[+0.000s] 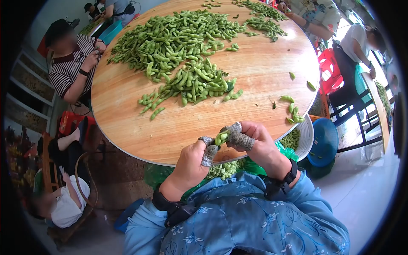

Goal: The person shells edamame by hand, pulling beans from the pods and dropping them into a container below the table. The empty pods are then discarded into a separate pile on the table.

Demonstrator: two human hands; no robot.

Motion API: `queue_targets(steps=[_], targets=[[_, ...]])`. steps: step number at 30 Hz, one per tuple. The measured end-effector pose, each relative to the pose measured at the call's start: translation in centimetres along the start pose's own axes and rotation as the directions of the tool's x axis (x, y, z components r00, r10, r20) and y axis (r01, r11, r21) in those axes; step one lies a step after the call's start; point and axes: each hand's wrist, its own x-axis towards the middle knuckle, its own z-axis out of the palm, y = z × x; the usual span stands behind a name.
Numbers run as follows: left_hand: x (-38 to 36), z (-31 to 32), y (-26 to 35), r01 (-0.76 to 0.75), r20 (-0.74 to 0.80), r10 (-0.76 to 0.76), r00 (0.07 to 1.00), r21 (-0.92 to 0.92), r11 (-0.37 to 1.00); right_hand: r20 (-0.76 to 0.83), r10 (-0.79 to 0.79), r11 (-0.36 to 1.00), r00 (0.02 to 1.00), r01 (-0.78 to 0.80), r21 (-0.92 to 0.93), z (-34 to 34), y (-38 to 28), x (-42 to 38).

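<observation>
Both of my hands meet just over the near edge of the round wooden table. Between their fingertips is a green pod with pale beans showing. My left hand, with grey covers on thumb and finger, pinches the pod's left side. On its right side the covered fingers of my right hand are closed round it. Shelled beans lie below my hands, beside green plastic. A large heap of pods covers the table's far left part, and a smaller pile lies nearer.
A white basket holding pods and a blue basin stand right of the table. Loose pods lie near its right edge. People sit at left and right, near red chairs. A blue container is at lower left.
</observation>
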Motion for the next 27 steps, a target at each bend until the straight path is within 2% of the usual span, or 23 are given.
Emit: queue_targets(steps=[1, 3, 4, 6, 10, 11, 12, 13, 14, 15, 16, 17, 18, 19, 20, 22, 23, 24, 25, 26, 27], targets=[[0.0, -0.1, 0.0, 0.0, -0.001, 0.0, 1.0, 0.001, 1.0, 0.001, -0.001, 1.0, 1.0, 0.001, 0.0, 0.0, 0.1, 0.0], [0.1, -0.1, 0.1, -0.062, -0.024, 0.067, 0.997, 0.166, 0.984, 0.065, 0.093, 0.993, 0.994, -0.098, 0.068, 0.0, 0.4, 0.1], [0.2, -0.1, -0.1, -0.063, -0.024, 0.068, 0.997, 0.166, 0.984, 0.065, 0.093, 0.993, 0.994, -0.097, 0.068, 0.2, 0.5, 0.1], [0.3, 0.2, -0.5, -0.223, -0.034, 0.237, 0.971, 0.237, 0.946, 0.113, 0.104, 0.984, 0.988, -0.119, 0.136, 0.5, 0.6, 0.1], [0.3, 0.6, -0.7, -0.267, -0.062, 0.298, 0.953, 0.305, 0.914, 0.093, 0.155, 0.973, 0.984, -0.168, 0.156, 0.7, 0.9, 0.2], [0.2, 0.8, -0.6, -0.155, -0.101, 0.166, 0.981, 0.108, 0.982, 0.067, 0.1, 0.987, 0.993, -0.108, 0.123, 1.0, 0.8, 0.2], [0.0, 0.9, -0.6, -0.036, -0.112, 0.025, 0.993, -0.096, 0.995, 0.042, 0.045, 0.995, 0.998, -0.049, 0.089, 1.3, 0.8, 0.2], [-0.2, 1.0, -0.7, -0.036, -0.112, 0.025, 0.993, -0.096, 0.995, 0.043, 0.046, 0.995, 0.998, -0.05, 0.089, 1.3, 1.1, 0.3], [-0.4, 1.1, -1.1, 0.138, -0.056, -0.164, 0.985, -0.315, 0.939, 0.034, -0.054, 0.998, 0.998, 0.054, 0.023, 1.3, 1.6, 0.4], [-0.4, 1.2, -1.4, 0.303, 0.04, -0.329, 0.944, -0.504, 0.809, 0.031, -0.156, 0.987, 0.987, 0.158, -0.044, 1.2, 1.8, 0.5], [-0.4, 1.3, -1.6, 0.303, 0.041, -0.328, 0.944, -0.504, 0.809, 0.03, -0.157, 0.986, 0.987, 0.158, -0.044, 1.1, 1.6, 0.6], [-0.4, 1.4, -1.9, 0.348, 0.122, -0.38, 0.917, -0.712, 0.611, 0.103, -0.273, 0.88, 0.956, 0.292, -0.375, 0.7, 1.2, 0.6], [-0.2, 1.4, -1.9, 0.372, 0.216, -0.406, 0.888, -0.856, 0.359, 0.209, -0.351, 0.649, 0.913, 0.398, -0.648, 0.5, 0.8, 0.6], [0.0, 1.3, -1.6, 0.401, 0.256, -0.439, 0.861, -0.873, 0.277, 0.207, -0.35, 0.65, 0.913, 0.396, -0.648, 0.5, 0.6, 0.6], [0.1, 1.2, -1.5, 0.402, 0.258, -0.439, 0.861, -0.873, 0.276, 0.177, -0.304, 0.704, 0.936, 0.346, -0.62, 0.4, 0.5, 0.6], [0.3, 1.0, -1.4, 0.458, 0.266, -0.442, 0.857, -0.786, 0.415, 0.149, -0.256, 0.753, 0.955, 0.293, -0.59, 0.3, 0.7, 0.7], [0.4, 0.8, -1.1, 0.457, 0.265, -0.442, 0.857, -0.787, 0.415, 0.091, -0.217, 0.91, 0.972, 0.235, -0.342, 0.2, 1.2, 0.9], [0.5, 0.6, -0.6, 0.352, 0.165, -0.317, 0.934, -0.581, 0.734, 0.048, -0.161, 0.985, 0.986, 0.164, -0.061, 0.1, 1.5, 1.1], [0.5, 0.5, -0.4, 0.182, 0.114, -0.155, 0.981, -0.29, 0.939, 0.064, -0.157, 0.983, 0.986, 0.162, -0.083, -0.1, 1.4, 1.0], [0.4, 0.5, -0.5, 0.185, 0.113, -0.158, 0.981, -0.291, 0.939, 0.065, -0.155, 0.984, 0.986, 0.16, -0.083, -0.1, 1.2, 1.0], [0.3, 0.5, -0.7, 0.106, 0.069, -0.095, 0.993, -0.183, 0.977, 0.084, -0.103, 0.992, 0.991, 0.109, -0.067, 0.1, 0.6, 0.9]])
